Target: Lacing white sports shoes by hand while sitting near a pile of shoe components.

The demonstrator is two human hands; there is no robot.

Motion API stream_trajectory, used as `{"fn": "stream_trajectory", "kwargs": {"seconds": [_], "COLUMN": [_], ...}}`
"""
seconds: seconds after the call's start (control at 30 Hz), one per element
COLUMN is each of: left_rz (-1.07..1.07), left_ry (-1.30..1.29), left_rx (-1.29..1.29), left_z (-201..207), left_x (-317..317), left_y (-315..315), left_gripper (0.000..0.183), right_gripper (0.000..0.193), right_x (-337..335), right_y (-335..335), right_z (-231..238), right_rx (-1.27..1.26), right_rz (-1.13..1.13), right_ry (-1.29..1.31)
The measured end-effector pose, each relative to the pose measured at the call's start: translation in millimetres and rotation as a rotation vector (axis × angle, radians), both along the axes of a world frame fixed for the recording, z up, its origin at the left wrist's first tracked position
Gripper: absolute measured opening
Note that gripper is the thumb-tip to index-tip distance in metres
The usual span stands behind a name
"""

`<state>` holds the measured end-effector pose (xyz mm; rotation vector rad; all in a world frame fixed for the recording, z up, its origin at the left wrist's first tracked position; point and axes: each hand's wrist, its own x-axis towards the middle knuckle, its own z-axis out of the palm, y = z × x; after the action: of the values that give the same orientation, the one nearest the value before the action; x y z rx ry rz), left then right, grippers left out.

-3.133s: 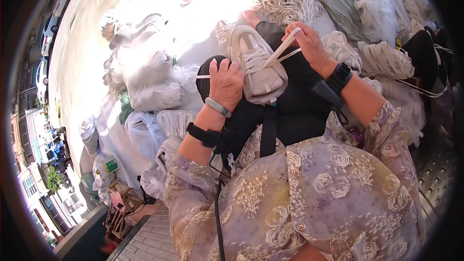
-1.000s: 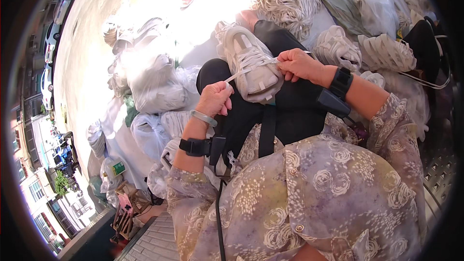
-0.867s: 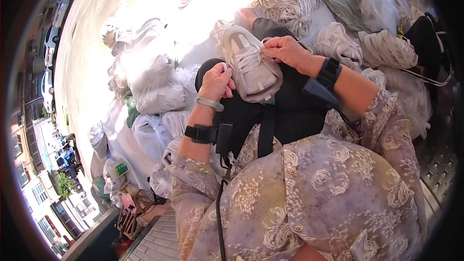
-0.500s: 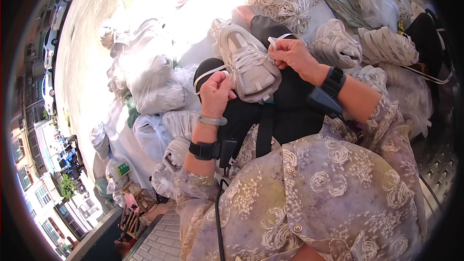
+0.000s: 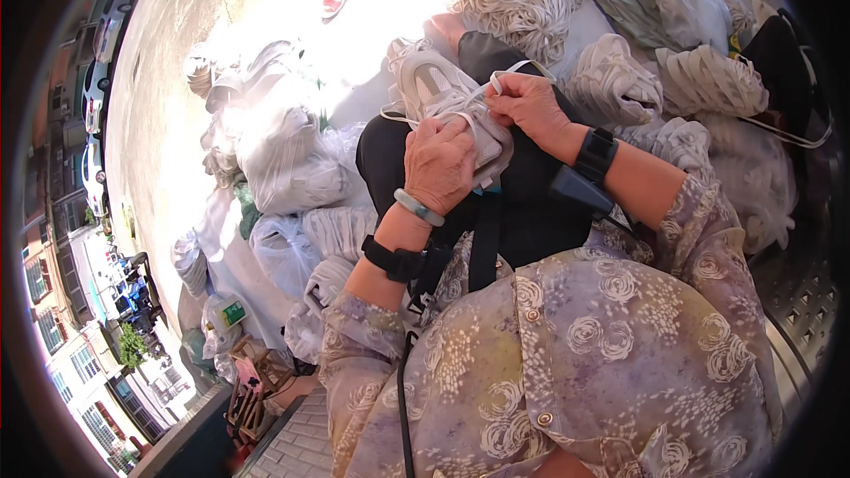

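A pale grey and white sneaker (image 5: 429,80) rests on my black-clad lap, its white laces partly threaded across the front. Over the sneaker's near part lies my left hand (image 5: 440,159), its fingers closed in a pinch at the lacing and hiding much of it. Just to the right, my right hand (image 5: 531,111) pinches the white shoelace (image 5: 498,82) between thumb and forefinger, with a loop of it standing above the fingers. Another stretch of lace shows left of the sneaker, by my left fingers.
A heap of loose laces (image 5: 522,9) lies beyond my lap. Bundled shoes (image 5: 620,80) and stacked pale uppers (image 5: 713,81) are at the right. Plastic bags (image 5: 297,164) of pale pieces crowd the left. A wooden stool (image 5: 252,394) stands at lower left.
My left hand has moved right and up from the sneaker's left side onto its front, bringing the lace across. My right hand has shifted slightly left, still pinching lace.
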<state>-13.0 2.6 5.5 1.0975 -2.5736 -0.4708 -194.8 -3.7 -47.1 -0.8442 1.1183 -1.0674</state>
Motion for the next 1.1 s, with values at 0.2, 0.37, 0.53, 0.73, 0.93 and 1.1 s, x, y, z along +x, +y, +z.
{"fn": "stream_trajectory", "kwargs": {"seconds": [0.2, 0.37, 0.53, 0.73, 0.93, 1.1], "left_rz": [-0.009, -0.014, 0.006, 0.586, 1.004, 0.936], "left_ry": [0.018, 0.018, 0.026, 0.706, 1.275, 1.208], "left_rx": [0.017, 0.014, 0.042, 0.183, 0.621, 0.952], "left_z": [-0.2, -0.1, -1.8, -20.7, -7.7, -15.1], "left_x": [3.8, 2.6, 4.6, 50.1, 81.3, 55.0], "left_y": [0.7, 0.9, 3.4, 1.9, 7.2, 13.9], "left_gripper": [0.012, 0.012, 0.015, 0.013, 0.014, 0.012], "right_gripper": [0.009, 0.008, 0.007, 0.010, 0.020, 0.025], "right_x": [8.6, 10.6, 13.4, 14.8, 3.9, 12.0], "right_y": [-2.6, -3.1, -1.3, -3.7, -5.9, -1.8], "right_z": [-5.3, -8.3, -5.7, 0.3, -5.0, 10.1], "right_rx": [-0.099, -0.245, -0.386, -0.346, -0.199, -0.250], "right_rz": [-0.063, -0.094, -0.074, 0.033, 0.106, 0.159], "right_ry": [0.085, 0.305, 0.560, 0.745, 0.724, 0.900]}}
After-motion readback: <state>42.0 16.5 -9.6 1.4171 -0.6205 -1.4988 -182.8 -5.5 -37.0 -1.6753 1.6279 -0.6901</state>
